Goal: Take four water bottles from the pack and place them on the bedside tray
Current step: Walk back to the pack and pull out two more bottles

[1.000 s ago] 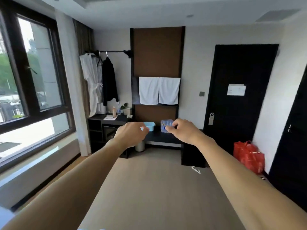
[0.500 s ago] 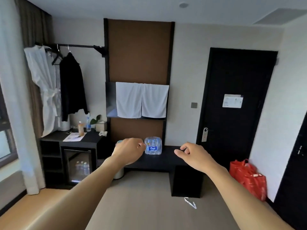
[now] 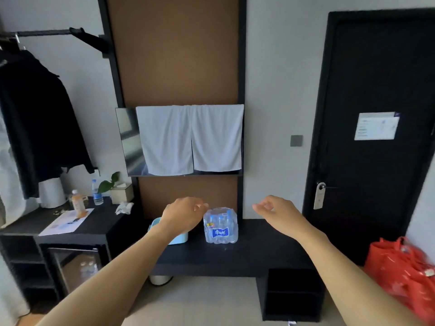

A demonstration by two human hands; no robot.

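The clear shrink-wrapped pack of blue-capped water bottles (image 3: 220,226) stands sealed on the long black table (image 3: 259,245). At its nine o'clock, my left hand (image 3: 182,215) overlaps a light-blue plastic tub (image 3: 174,240), contents hidden. At two o'clock, my right hand (image 3: 274,211) hovers; both hands' fingers loosely curled, empty.

A shrink-wrapped pack of water bottles (image 3: 220,226) stands upright on a low black bench (image 3: 254,250) against the wall. Both arms reach forward. The left hand (image 3: 182,214) hangs just left of the pack, fingers curled and empty, in front of a light blue bin (image 3: 175,238). The right hand (image 3: 277,214) hovers to the right of the pack, apart from it, thumb and forefinger loosely curved. 2 white towels (image 3: 190,138) hang above. A red bag (image 3: 402,271) sits by the black door (image 3: 376,128).
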